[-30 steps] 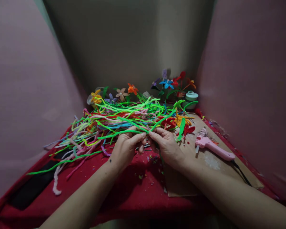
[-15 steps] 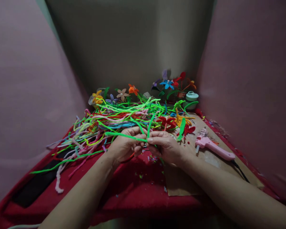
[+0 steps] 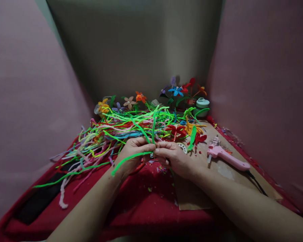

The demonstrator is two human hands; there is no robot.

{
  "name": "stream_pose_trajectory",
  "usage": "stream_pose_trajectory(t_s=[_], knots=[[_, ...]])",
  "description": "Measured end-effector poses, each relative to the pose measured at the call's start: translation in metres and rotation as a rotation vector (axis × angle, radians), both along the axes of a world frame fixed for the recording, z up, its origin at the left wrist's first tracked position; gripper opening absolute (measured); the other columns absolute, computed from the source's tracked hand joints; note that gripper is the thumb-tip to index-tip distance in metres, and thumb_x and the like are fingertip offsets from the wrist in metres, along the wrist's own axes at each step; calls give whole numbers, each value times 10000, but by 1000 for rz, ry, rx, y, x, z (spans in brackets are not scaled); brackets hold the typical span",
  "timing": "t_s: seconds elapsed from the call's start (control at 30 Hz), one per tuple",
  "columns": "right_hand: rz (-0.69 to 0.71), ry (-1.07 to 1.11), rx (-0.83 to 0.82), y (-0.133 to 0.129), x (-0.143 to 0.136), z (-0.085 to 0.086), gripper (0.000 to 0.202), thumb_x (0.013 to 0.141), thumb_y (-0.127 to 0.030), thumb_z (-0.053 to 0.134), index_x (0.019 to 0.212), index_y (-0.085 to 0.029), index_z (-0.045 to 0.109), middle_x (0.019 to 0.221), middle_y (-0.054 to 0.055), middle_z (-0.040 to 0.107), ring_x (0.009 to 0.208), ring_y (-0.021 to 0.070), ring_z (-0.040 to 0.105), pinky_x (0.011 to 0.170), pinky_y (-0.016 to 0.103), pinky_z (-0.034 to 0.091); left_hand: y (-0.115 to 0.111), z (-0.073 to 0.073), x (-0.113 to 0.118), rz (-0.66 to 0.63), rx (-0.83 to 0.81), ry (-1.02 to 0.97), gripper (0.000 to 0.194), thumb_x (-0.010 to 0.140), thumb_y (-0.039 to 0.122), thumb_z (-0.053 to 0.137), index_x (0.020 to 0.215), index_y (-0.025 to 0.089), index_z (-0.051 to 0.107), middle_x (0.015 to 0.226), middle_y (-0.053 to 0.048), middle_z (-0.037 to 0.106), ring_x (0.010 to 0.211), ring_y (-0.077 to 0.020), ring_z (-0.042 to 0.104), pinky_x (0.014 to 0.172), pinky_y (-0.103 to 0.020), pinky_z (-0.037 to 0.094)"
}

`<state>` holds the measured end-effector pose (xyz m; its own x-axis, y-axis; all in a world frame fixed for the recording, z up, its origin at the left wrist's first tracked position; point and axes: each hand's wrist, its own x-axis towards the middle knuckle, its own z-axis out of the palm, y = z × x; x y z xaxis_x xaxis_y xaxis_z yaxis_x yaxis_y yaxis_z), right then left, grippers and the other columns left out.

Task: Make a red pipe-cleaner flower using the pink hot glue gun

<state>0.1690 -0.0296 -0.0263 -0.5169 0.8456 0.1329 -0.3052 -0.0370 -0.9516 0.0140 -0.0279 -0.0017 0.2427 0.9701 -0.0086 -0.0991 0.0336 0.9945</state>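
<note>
Green pipe cleaners (image 3: 132, 158) meet between my two hands over the front of the table. My left hand (image 3: 133, 153) pinches them with thumb and fingers; one green length hangs down to the left across that hand and wrist. Two more green ends stick up and away from the pinch. My right hand (image 3: 173, 156) is closed on the same joint from the other side, its fingertips touching those of the left. Just behind the hands lies a heap of pipe cleaners (image 3: 123, 124) in green, pink, red, white and blue.
A pink glue gun (image 3: 228, 158) lies on a brown board (image 3: 192, 198) at right, its cord trailing forward. Red pipe-cleaner flowers (image 3: 176, 132) and a green leaf (image 3: 192, 137) lie nearby. Finished flowers (image 3: 176, 90) and a lidded jar (image 3: 202, 106) stand behind. Red cloth (image 3: 146, 208) covers the table.
The green length across my left hand has swung downward toward the wrist. The two upright green ends have tilted left. Both hands stay together at the joint.
</note>
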Motion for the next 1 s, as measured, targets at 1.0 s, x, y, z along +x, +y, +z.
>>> stream_pose_trajectory(t_s=[1.0], knots=[[-73,143,24,-7,-5,0,80,729,-203,574,703,-146,624,666,7,623,594,123,603,625,265,477,-8,5,12,133,-20,23,270,631,285,718,611,148,486,408,78,450,323,-17,339,338,-140,219]])
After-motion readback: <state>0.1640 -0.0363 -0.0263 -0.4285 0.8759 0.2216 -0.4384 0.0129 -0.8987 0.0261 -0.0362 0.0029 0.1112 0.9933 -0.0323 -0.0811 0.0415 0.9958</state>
